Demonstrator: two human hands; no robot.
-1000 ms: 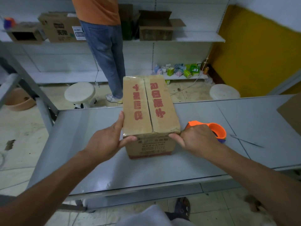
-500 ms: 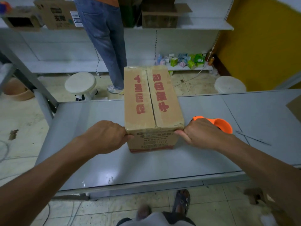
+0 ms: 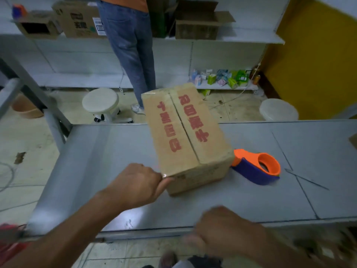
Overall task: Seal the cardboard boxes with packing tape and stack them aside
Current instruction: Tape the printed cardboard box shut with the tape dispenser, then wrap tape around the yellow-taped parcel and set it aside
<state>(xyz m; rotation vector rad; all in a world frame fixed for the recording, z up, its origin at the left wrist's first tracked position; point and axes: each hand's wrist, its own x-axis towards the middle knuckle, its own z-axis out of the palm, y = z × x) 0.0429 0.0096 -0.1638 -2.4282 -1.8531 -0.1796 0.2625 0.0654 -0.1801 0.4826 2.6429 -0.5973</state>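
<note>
Cardboard box [image 3: 183,132]: since half a second ago it has turned on the tabletop [image 3: 289,200]. Its far end now leans to the left and its near right corner has swung toward the tape dispenser. It stands near the middle of the tabletop with both top flaps down. The seam runs along the top, with red print on each side of it. Whether tape covers the seam, I cannot tell.
Left hand [image 3: 135,184]: it remains at the near left corner of the box. The fingers are curled and the thumb is pressed under the top edge, so the hand grips this corner.
Right hand [image 3: 222,231]: it has left the near right corner, where it was before. Now it is over the front edge of the tabletop, well apart from the box. It is strongly blurred, so I cannot tell if the fingers are apart or together.
Tape dispenser [image 3: 257,169]: orange with a purple body, it lies on the tabletop just beside the near right corner of the box, and no hand is on it.
Thin dark strip [image 3: 307,179]: it lies on the tabletop, right of the dispenser.
Person in jeans [image 3: 131,45]: this person stands behind the tabletop, facing the shelves.
Stools: one white stool [image 3: 100,101] is on the floor beyond the tabletop at the left, and a second stool [image 3: 278,109] is at the right.
Upper shelf [image 3: 251,36]: it carries an open carton [image 3: 195,22].
Small colourful packets [image 3: 222,78]: they lie on the low shelf.
</note>
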